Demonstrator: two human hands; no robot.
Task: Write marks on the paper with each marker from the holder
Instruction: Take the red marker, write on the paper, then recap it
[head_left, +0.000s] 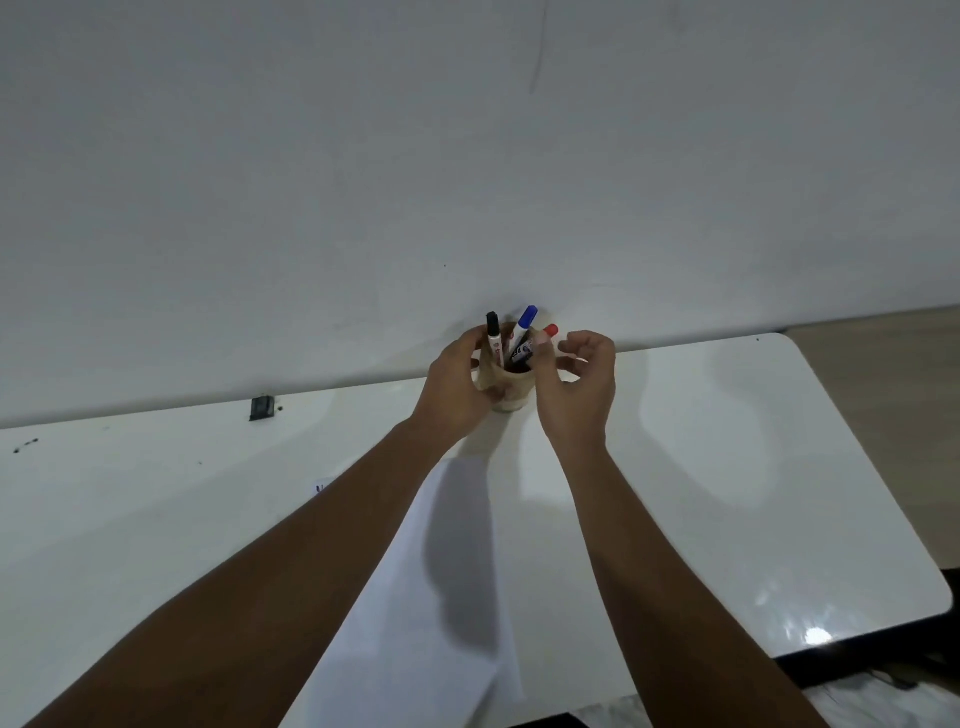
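Note:
A tan holder (506, 382) stands at the far edge of the white table, against the wall. Three markers stick up from it: a black-capped marker (493, 332), a blue-capped marker (523, 325) and a red-capped marker (548, 331). My left hand (457, 384) is wrapped around the holder's left side. My right hand (576, 379) hovers at the holder's right, fingers curled and apart, with the thumb tip touching the red-capped marker. A white sheet of paper (415, 597) lies on the table between my forearms, partly under my left arm.
The white table (727, 467) ends in a rounded corner at the right, with floor beyond it. A small black object (262, 408) sits at the table's far edge on the left. Dark specks dot the far left of the tabletop.

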